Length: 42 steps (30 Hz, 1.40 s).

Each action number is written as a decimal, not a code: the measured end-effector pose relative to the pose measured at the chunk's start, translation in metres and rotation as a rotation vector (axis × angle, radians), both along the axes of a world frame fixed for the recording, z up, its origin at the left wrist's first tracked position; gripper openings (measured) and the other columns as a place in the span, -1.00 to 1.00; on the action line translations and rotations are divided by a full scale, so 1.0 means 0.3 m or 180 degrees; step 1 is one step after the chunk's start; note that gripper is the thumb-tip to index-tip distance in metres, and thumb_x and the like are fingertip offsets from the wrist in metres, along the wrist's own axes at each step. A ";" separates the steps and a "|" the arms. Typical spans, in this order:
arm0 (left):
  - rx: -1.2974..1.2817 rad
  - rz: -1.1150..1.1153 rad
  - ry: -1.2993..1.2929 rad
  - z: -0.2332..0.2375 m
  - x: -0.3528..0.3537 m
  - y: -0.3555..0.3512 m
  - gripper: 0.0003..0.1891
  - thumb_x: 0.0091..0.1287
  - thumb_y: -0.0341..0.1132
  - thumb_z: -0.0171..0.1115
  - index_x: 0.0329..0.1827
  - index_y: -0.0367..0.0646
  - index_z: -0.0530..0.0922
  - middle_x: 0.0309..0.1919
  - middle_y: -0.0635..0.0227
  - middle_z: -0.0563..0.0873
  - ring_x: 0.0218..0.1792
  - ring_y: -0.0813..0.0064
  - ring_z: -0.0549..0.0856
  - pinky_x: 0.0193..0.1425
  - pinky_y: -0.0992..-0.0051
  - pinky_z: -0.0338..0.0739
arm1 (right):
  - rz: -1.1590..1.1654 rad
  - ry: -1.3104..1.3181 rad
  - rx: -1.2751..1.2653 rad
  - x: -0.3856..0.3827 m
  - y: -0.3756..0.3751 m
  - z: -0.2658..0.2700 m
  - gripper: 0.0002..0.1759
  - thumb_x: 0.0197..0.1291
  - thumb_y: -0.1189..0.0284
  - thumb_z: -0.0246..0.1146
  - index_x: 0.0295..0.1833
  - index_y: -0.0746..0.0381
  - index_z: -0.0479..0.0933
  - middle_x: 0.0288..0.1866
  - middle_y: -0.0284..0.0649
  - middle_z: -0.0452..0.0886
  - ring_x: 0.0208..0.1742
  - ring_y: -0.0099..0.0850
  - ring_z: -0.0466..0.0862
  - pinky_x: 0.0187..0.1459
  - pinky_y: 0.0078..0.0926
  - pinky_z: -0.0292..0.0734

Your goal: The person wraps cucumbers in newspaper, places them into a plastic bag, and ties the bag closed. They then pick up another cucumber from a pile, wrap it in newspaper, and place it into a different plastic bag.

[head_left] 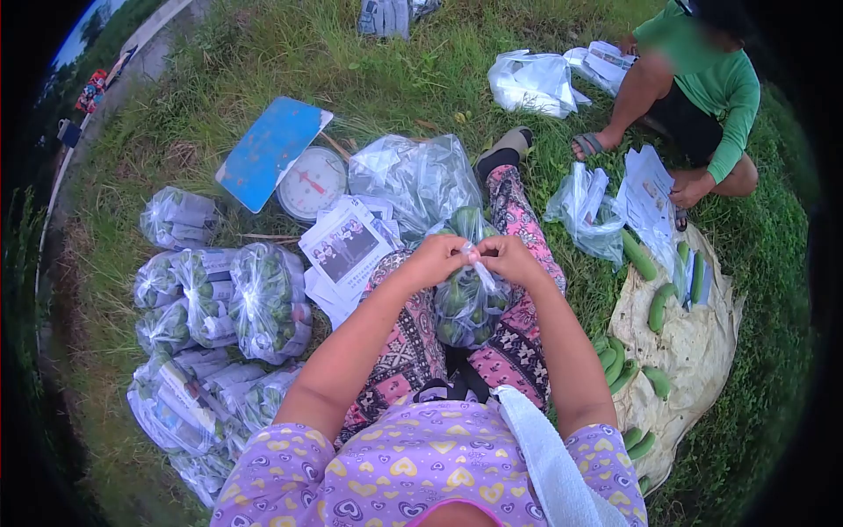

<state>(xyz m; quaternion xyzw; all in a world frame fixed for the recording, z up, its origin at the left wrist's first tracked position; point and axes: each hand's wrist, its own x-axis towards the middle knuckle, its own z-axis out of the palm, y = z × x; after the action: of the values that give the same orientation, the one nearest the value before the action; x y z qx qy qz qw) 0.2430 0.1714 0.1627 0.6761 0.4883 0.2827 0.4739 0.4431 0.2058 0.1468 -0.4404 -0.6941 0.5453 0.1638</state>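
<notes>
Between my legs rests a clear plastic bag filled with green vegetables, its neck gathered at the top. My left hand pinches the twisted neck from one side. My right hand pinches it from the other, the fingertips of both hands nearly meeting. Just beyond lies a large clear plastic bag that looks loosely filled with air or more bags. Printed newspaper sheets lie by my left leg.
Several packed bags of vegetables are stacked at left. A dial scale with a blue board stands ahead. Long green vegetables lie on a pale sheet at right. A person in a green top sits at upper right, touching paper.
</notes>
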 end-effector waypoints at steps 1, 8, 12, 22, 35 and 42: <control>0.0063 -0.0044 0.0048 -0.003 -0.002 0.001 -0.76 0.23 -0.16 0.26 -0.25 -0.14 0.67 -0.42 0.24 0.65 -0.39 0.45 0.60 -0.27 0.46 0.46 | 0.0059 -0.0012 -0.0225 0.002 0.009 0.019 -0.82 0.09 0.37 0.28 -0.23 0.23 0.64 -0.61 -0.39 0.53 -0.61 -0.67 0.43 -0.57 -0.63 0.31; 0.0343 0.0129 0.0562 0.026 0.020 -0.019 -0.83 0.06 -0.25 0.35 -0.37 -0.13 0.67 -0.47 0.19 0.64 -0.42 0.27 0.65 -0.31 0.39 0.49 | 0.0298 -0.0097 -0.0121 -0.016 0.040 0.051 -0.88 0.07 0.45 0.25 -0.31 0.26 0.63 -0.66 -0.46 0.49 -0.69 -0.71 0.36 -0.65 -0.66 0.23; 0.0387 0.0497 0.0783 0.038 0.046 -0.018 -0.82 -0.06 -0.29 0.38 -0.44 -0.18 0.64 -0.49 0.17 0.65 -0.44 0.21 0.65 -0.34 0.37 0.50 | 0.0262 -0.0133 -0.0013 -0.018 0.039 0.069 -0.88 0.04 0.41 0.27 -0.36 0.25 0.62 -0.65 -0.47 0.48 -0.67 -0.70 0.37 -0.63 -0.65 0.24; 0.0784 0.0817 0.1297 0.027 0.112 0.014 -0.79 -0.05 -0.32 0.34 -0.48 -0.20 0.48 -0.46 0.13 0.63 -0.34 0.07 0.63 -0.27 0.20 0.49 | -0.0430 -0.0047 0.0462 -0.027 -0.020 0.007 -0.84 0.05 0.36 0.26 -0.35 0.23 0.62 -0.64 -0.45 0.48 -0.58 -0.69 0.39 -0.54 -0.60 0.29; 0.1535 0.0425 0.1593 -0.006 0.085 0.008 -0.87 -0.01 -0.34 0.24 -0.38 -0.12 0.60 -0.47 0.22 0.64 -0.40 0.18 0.66 -0.30 0.23 0.54 | 0.0202 -0.0026 -0.0514 0.007 0.043 0.046 -0.68 0.21 0.44 0.12 0.09 0.20 0.51 -0.40 -0.39 0.54 -0.51 -0.64 0.46 -0.50 -0.64 0.38; 0.1728 0.0109 0.1422 -0.032 0.059 0.022 -0.88 -0.03 -0.33 0.24 -0.46 -0.17 0.60 -0.53 0.14 0.66 -0.46 0.10 0.67 -0.34 0.17 0.54 | 0.0716 -0.0139 -0.0632 0.005 0.080 0.071 -0.76 0.21 0.46 0.15 -0.03 0.28 0.53 -0.36 -0.39 0.57 -0.40 -0.61 0.52 -0.33 -0.61 0.43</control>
<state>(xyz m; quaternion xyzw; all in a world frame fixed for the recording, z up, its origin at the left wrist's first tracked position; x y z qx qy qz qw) 0.2606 0.1780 0.1532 0.8143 0.4982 0.2552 0.1536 0.4445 0.2297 0.1681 -0.3857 -0.6852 0.6165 0.0421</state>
